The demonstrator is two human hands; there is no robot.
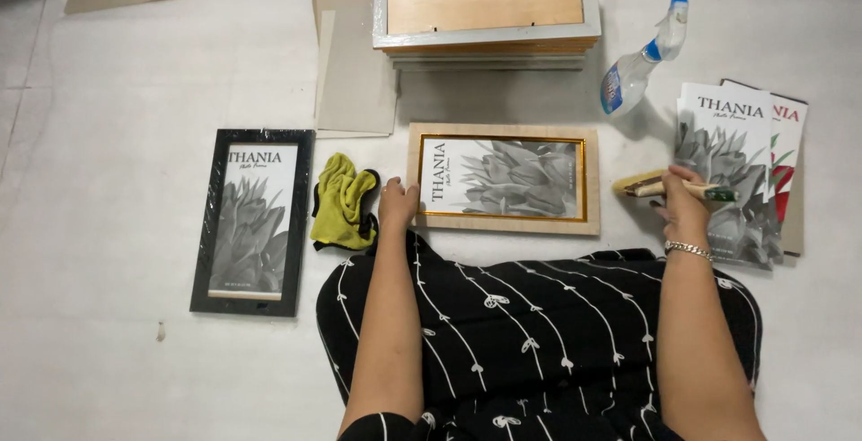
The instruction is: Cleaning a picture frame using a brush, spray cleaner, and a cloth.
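A light wood frame (503, 178) with a gold inner edge is laid flat on the floor (108, 91), directly in front of the seated person, and it serves as the landmark here. A grey plant print is already seated in it, so insertion is judged done; cleaning or brushing of the face is judged in hand or left, and closing up cannot be judged. The left hand (397, 204) is rested against the frame's left edge, fingers curled loosely, nothing gripped, only steadying contact. The right hand (684, 203) is held right of the frame, well clear of it, its grip closed around the handle of a small brush (669, 188), bristle end pointed toward the frame and not yet touching it. A yellow cloth (342, 200) is lying just left of the frame, and a black frame (252, 222), wrapped in film, further left. A spray bottle (639, 62) is seen up and right of the frame, a stack of frames (485, 5) above it, and loose prints (736, 167) at the far right, under the right hand.
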